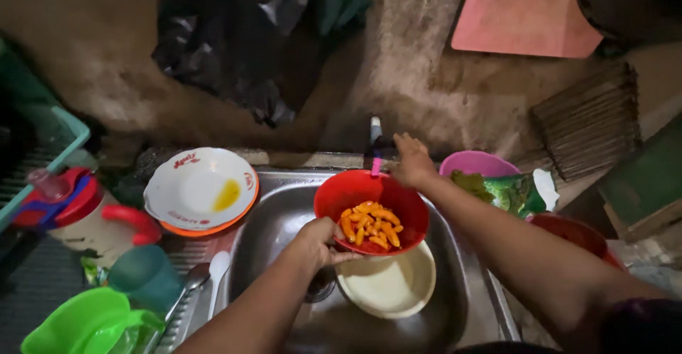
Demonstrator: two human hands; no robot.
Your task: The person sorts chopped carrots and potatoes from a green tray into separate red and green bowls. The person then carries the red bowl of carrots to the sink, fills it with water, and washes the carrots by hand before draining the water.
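My left hand (pixel 317 242) grips the near rim of a red bowl (pixel 355 191) and holds it over the steel sink (pixel 273 219). Inside the bowl lie several small orange chillies (pixel 371 225). Under the bowl, in the sink, sits a cream plastic bowl (pixel 387 286). At the back of the sink my right hand (pixel 412 161) reaches to the tap (pixel 374 141), fingers closed around its handle; the grip itself is partly hidden by the hand.
A white plate (pixel 201 191) with a yellow stain rests left of the sink. Further left stand a red-lidded jug (pixel 78 215), a teal cup (pixel 145 277) and green plastic ware (pixel 85 322). A spoon (pixel 217 269) lies on the drainer. A purple bowl (pixel 477 162) and a green packet (pixel 508 191) sit right.
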